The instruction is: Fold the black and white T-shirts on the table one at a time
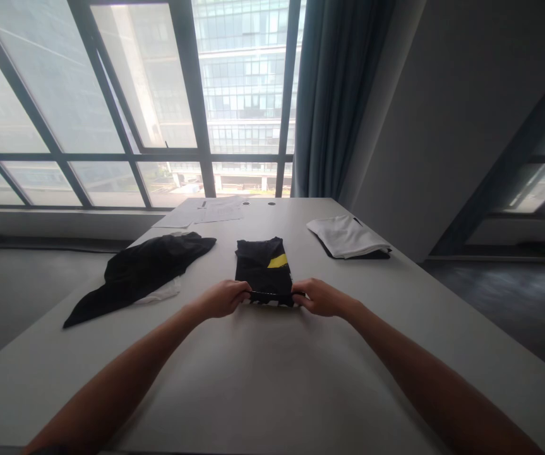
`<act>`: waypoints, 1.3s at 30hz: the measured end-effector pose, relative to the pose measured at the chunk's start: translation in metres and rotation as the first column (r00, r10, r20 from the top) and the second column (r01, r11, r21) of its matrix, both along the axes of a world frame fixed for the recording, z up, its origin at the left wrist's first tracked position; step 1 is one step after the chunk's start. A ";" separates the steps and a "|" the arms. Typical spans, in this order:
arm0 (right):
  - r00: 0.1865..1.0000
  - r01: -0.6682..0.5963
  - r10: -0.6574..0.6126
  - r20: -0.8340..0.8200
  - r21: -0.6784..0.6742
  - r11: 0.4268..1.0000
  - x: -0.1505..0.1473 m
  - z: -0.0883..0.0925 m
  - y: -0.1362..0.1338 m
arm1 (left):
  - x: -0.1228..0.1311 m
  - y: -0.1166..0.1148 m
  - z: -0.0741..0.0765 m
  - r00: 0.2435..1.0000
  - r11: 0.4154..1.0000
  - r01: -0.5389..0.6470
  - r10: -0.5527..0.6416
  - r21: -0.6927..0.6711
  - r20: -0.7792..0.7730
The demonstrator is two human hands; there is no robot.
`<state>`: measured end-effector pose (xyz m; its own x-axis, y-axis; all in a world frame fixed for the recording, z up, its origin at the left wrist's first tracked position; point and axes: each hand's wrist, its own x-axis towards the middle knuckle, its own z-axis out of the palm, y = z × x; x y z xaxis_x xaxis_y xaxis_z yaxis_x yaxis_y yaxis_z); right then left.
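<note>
A folded black garment (263,268) with a yellow mark lies in the middle of the white table (272,379). My left hand (225,298) pinches its near left corner, fingers closed on the cloth. My right hand (319,297) grips the near right corner the same way. Both hands hold the near edge slightly raised off the table.
A loose black garment (144,272) with some white cloth under it lies at the left. A folded white garment (348,237) on something dark sits at the back right. Papers (206,213) lie at the far end by the window. A blue curtain (338,95) hangs behind.
</note>
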<state>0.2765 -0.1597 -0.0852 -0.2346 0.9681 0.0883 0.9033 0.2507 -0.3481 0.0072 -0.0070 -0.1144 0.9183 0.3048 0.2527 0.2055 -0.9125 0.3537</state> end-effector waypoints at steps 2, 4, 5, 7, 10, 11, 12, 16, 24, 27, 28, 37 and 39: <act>0.991 -0.041 0.042 -0.125 0.011 0.999 0.004 0.018 0.003 | -0.002 0.008 0.015 0.998 0.984 0.036 -0.027 -0.174 0.055; 0.973 -0.014 0.036 -0.228 0.098 0.995 0.013 0.031 0.020 | 0.003 0.025 0.030 0.992 0.936 0.026 0.018 -0.350 0.122; 0.965 0.030 0.011 -0.263 0.148 0.989 0.018 0.036 0.033 | 0.008 0.036 0.036 0.987 0.908 0.008 0.060 -0.420 0.150; 0.950 0.152 -0.084 -0.301 0.213 0.965 0.029 0.038 0.069 | 0.022 0.062 0.047 0.973 0.864 -0.044 0.152 -0.502 0.176; 0.920 0.336 -0.278 -0.275 0.193 0.922 0.041 0.027 0.125 | 0.047 0.099 0.051 0.950 0.846 -0.178 0.281 -0.502 0.138; 0.904 0.393 -0.346 -0.253 0.167 0.904 0.043 0.021 0.139 | 0.055 0.108 0.048 0.933 0.847 -0.246 0.339 -0.472 0.121; 0.884 0.446 -0.410 -0.223 0.143 0.884 0.042 0.014 0.150 | 0.061 0.115 0.043 0.908 0.845 -0.324 0.404 -0.426 0.110; 0.856 0.517 -0.512 -0.073 0.127 0.847 0.023 -0.015 0.158 | 0.074 0.110 0.009 0.829 0.831 -0.529 0.549 -0.172 0.108; 0.798 0.601 -0.599 0.067 -0.015 0.799 -0.001 -0.043 0.144 | 0.078 0.059 -0.042 0.811 0.837 -0.541 0.546 0.085 -0.212; 0.805 0.594 -0.593 -0.026 0.064 0.802 0.006 -0.049 0.149 | 0.078 0.057 -0.044 0.790 0.833 -0.547 0.545 0.079 -0.281; 0.808 0.589 -0.586 -0.054 0.086 0.804 0.008 -0.051 0.151 | 0.078 0.058 -0.044 0.786 0.835 -0.544 0.541 0.083 -0.298; 0.869 0.450 -0.316 -0.381 0.342 0.825 0.021 -0.046 0.173 | 0.091 0.105 -0.029 0.757 0.773 -0.629 0.634 0.088 -0.157; 0.860 0.455 -0.293 -0.417 0.368 0.811 0.022 -0.044 0.175 | 0.090 0.116 -0.024 0.769 0.774 -0.627 0.633 0.083 -0.086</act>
